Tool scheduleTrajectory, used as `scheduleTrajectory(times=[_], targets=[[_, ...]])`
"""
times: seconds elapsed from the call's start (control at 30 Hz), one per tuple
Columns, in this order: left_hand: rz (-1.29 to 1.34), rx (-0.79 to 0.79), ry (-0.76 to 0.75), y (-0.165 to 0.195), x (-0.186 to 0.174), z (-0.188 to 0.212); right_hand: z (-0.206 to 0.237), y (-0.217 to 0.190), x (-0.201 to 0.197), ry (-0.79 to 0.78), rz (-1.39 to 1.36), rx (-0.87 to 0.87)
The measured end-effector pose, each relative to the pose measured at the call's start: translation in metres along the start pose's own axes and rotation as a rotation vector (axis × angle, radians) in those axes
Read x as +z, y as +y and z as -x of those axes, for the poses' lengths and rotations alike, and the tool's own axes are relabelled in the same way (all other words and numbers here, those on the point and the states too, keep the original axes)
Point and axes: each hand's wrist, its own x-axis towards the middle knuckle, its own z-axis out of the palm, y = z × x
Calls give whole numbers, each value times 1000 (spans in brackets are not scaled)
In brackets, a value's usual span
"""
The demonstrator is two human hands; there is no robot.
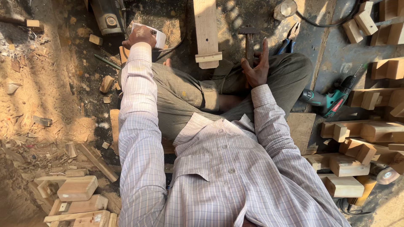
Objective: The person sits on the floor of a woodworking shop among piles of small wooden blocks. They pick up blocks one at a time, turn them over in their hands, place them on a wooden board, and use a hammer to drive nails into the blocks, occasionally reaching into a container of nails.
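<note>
The person sits cross-legged on the floor [63, 96], which is littered with sawdust and wood scraps. At eleven o'clock the left hand [139, 37] is clenched around a small white box [156, 35], just beside a grey power tool [108, 17]. At one o'clock the right hand [256, 65] rests released on the knee, fingers spread, just below a hammer [249, 40]. A plank [206, 31] lies at twelve o'clock, pliers [289, 37] near the hammer, a green drill [332, 98] at three o'clock among wooden blocks [357, 134].
</note>
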Motion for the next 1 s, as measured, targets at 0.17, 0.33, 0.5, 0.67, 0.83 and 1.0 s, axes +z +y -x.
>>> scheduleTrajectory(times=[0.17,0.33,0.5,0.67,0.83,1.0], targets=[[-65,72,-96,-1,-2,-6,0,2,-2,10,-16,20],[-60,-26,-38,1,3,-11,3,0,-5,28,49,18],[18,-56,157,9,8,0,6,-2,-8,69,180,-41],[0,-53,115,12,3,10,8,-4,-10,90,202,-79],[-9,20,26,12,2,10,9,-5,-13,88,184,-11],[41,94,18,7,7,4,8,0,-14,78,202,-89]])
